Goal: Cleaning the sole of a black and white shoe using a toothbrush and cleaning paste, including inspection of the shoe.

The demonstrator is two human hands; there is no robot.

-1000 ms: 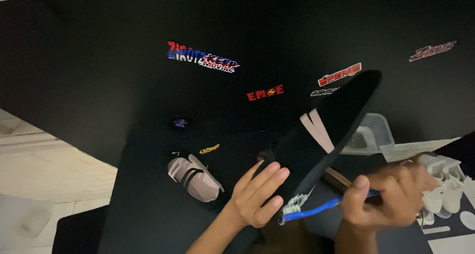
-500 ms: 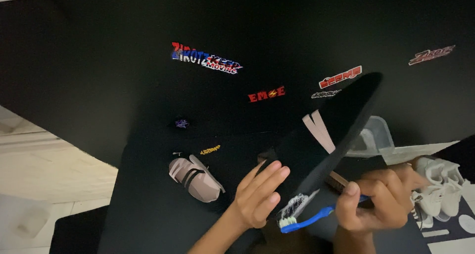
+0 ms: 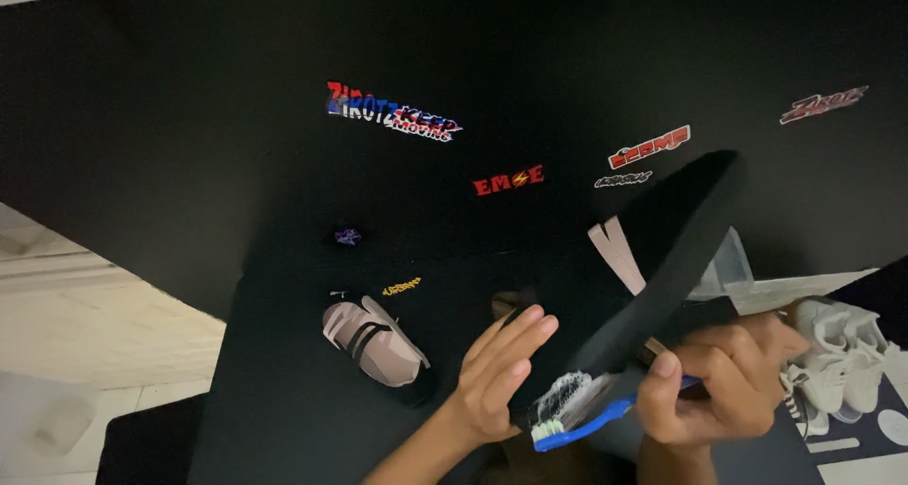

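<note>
My left hand [image 3: 497, 376] lies with fingers stretched flat against a black shoe [image 3: 662, 249] and holds it up, tilted, toe pointing up and right. The shoe has a pale pink stripe on its side. My right hand [image 3: 719, 386] grips a blue toothbrush [image 3: 586, 421] by the handle. Its foamy white bristles press on the lower end of the shoe's edge, just right of my left palm.
A second shoe [image 3: 374, 343], pale pink with black straps, lies on the black sticker-covered surface [image 3: 236, 116] left of my hands. White sneakers [image 3: 837, 353] sit at the right edge, a clear plastic piece [image 3: 728, 268] shows behind the held shoe, and pale floor tiles [image 3: 85, 324] lie at left.
My right hand and the toothbrush have slid a little left and down along the shoe. My left hand and the shoe stay almost still.
</note>
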